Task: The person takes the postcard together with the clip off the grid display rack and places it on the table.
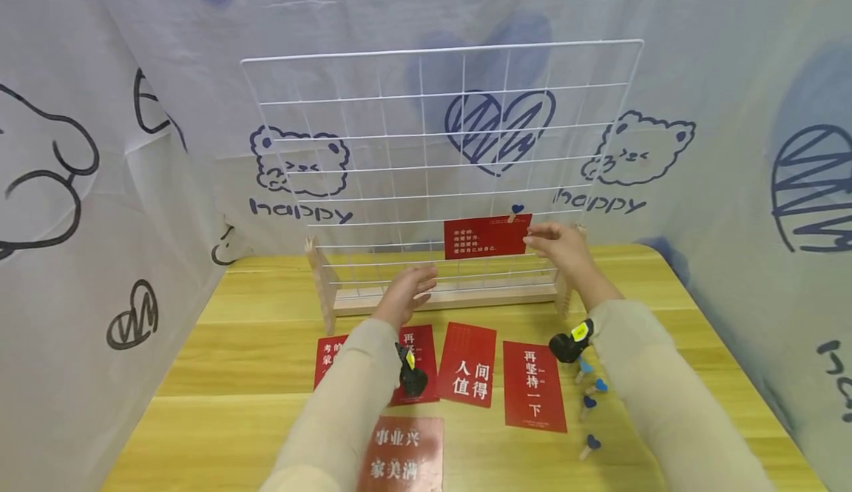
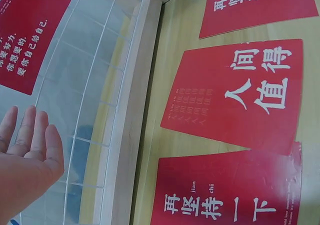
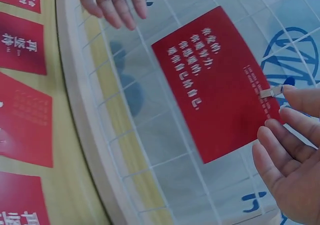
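Observation:
A red card (image 1: 489, 237) with white lettering hangs on the lower part of a white wire grid (image 1: 426, 137). At its upper right edge sits a small wooden clothespin (image 3: 271, 92) with a blue heart. My right hand (image 1: 566, 251) is by the card's right edge, its fingers loosely bent. In the right wrist view one fingertip is close to the clothespin; whether it touches cannot be told. My left hand (image 1: 406, 294) is in front of the grid, left of and below the card, fingers relaxed and holding nothing.
Several red cards lie on the wooden table (image 1: 220, 373), among them one card (image 1: 468, 365) in the middle and another (image 1: 535, 387) to its right. Several blue-heart clothespins (image 1: 589, 445) lie by my right forearm. The grid stands in a wooden base (image 1: 452, 298); printed cloth (image 1: 752, 144) surrounds the table.

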Action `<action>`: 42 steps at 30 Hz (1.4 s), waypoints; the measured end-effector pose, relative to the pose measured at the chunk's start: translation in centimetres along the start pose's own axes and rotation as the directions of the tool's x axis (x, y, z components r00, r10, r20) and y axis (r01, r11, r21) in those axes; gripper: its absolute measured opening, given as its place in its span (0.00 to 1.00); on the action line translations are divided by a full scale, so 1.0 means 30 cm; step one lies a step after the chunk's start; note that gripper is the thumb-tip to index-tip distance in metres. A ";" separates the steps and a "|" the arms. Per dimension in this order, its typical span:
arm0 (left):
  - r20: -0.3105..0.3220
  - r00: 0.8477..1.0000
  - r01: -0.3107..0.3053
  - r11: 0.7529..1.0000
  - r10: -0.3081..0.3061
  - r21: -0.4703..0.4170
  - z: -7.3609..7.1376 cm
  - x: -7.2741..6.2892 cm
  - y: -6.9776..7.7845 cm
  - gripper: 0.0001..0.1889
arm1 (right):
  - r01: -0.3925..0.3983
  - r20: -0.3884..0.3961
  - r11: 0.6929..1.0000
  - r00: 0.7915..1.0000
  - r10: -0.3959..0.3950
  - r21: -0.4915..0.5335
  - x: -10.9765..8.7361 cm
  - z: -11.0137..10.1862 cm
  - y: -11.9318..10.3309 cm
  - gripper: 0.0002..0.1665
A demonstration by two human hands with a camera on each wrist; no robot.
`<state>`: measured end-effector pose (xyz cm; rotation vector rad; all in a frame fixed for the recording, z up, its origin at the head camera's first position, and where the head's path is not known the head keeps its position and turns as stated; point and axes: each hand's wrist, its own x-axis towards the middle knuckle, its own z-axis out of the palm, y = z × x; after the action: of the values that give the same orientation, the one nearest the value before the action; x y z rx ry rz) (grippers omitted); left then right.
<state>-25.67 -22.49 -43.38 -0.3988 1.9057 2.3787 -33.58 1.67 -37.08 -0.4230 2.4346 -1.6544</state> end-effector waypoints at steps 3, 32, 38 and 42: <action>0.010 1.000 -0.013 1.000 0.013 0.018 0.006 0.003 0.012 0.24 | 0.026 -0.018 0.999 0.999 -0.026 -0.023 0.017 -0.002 -0.018 0.25; -0.009 0.999 -0.040 0.992 0.041 0.122 0.078 0.077 0.040 0.26 | 0.111 0.006 0.927 0.993 -0.116 -0.360 0.093 0.007 -0.124 0.23; -0.006 1.000 -0.025 0.991 0.026 0.134 0.079 0.091 0.031 0.26 | 0.144 0.003 0.885 0.987 -0.159 -0.442 0.108 0.024 -0.133 0.20; -0.031 0.998 -0.044 0.985 0.050 0.167 0.083 0.091 0.029 0.22 | 0.130 -0.030 0.876 0.986 -0.163 -0.465 0.114 0.038 -0.130 0.18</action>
<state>-28.88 -20.59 -42.73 -0.3905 2.1320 2.2315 -35.93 -1.80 -33.82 -0.6367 2.9110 -1.1286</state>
